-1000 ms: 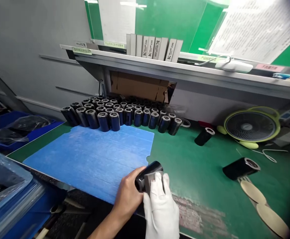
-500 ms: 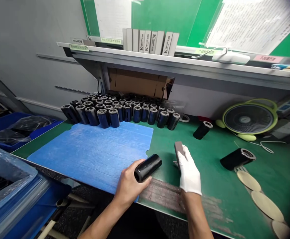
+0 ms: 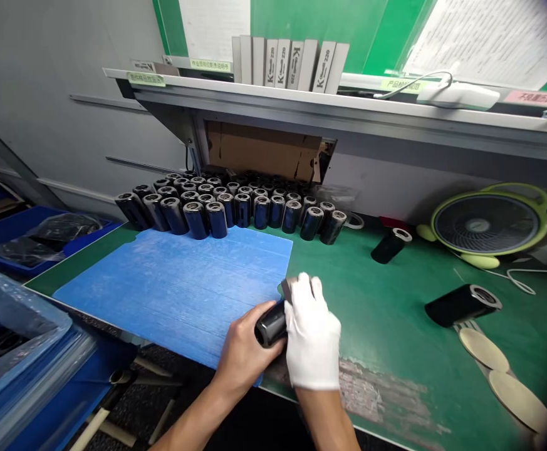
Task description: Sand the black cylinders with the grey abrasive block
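Observation:
My bare left hand (image 3: 244, 343) is wrapped around a glossy black cylinder (image 3: 268, 327), whose open end points down toward me. In my right hand (image 3: 312, 338), which wears a white glove, is a grey-brown sanding block (image 3: 287, 288). The block lies at the far end of the cylinder, and the glove covers most of both, so their exact contact is hidden. Both hands are over the near edge of the green bench (image 3: 371, 313), beside a blue sheet (image 3: 183, 269).
Many black cylinders (image 3: 217, 219) stand in rows at the back. Two more, a small one (image 3: 390, 245) and a larger one (image 3: 461, 305), lie right, near pale discs (image 3: 484, 349) and a fan (image 3: 492, 222). Grey blocks marked 220 (image 3: 282, 64) line the shelf. Blue bins stand left.
My right hand has moved left with the sanding block, from beside the cylinder onto its far end. My left hand stays nearly in place, holding the cylinder. The view has shifted slightly.

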Available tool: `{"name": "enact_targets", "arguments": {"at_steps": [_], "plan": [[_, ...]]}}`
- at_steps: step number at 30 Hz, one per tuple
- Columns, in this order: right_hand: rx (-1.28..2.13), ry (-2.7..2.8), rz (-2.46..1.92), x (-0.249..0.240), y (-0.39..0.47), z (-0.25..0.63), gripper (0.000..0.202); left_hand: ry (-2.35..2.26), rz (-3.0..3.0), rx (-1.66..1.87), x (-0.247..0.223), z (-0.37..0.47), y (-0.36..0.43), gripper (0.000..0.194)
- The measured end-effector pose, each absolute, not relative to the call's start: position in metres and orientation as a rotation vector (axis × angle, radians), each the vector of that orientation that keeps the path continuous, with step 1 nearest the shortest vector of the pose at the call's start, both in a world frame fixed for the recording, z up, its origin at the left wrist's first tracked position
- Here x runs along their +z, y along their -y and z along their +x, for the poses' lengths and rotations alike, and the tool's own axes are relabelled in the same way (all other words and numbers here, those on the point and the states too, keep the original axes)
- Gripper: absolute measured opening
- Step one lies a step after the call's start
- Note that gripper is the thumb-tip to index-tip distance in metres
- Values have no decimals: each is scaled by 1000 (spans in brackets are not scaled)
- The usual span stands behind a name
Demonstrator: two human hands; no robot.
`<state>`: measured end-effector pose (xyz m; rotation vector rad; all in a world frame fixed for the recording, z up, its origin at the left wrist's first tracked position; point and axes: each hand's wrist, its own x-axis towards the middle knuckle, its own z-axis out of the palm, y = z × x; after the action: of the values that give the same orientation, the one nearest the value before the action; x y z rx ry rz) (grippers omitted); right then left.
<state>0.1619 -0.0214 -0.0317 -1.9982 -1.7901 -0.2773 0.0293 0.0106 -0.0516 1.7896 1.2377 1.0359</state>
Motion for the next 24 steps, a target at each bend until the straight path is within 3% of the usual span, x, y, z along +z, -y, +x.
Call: {"name": "enact_targets", "arguments": {"at_steps": [3, 17, 24], "plan": [[-380, 1807, -2025, -36, 29, 158, 45, -1198, 1794, 1034, -52, 29, -10, 52], [-216, 1734, -1925, -39, 24, 163, 49, -1238, 1804, 1022, -53, 30, -8, 58], [-157, 1720, -1884, -52, 15, 166, 49, -1286, 1788, 1004, -57, 26, -16, 49]]}}
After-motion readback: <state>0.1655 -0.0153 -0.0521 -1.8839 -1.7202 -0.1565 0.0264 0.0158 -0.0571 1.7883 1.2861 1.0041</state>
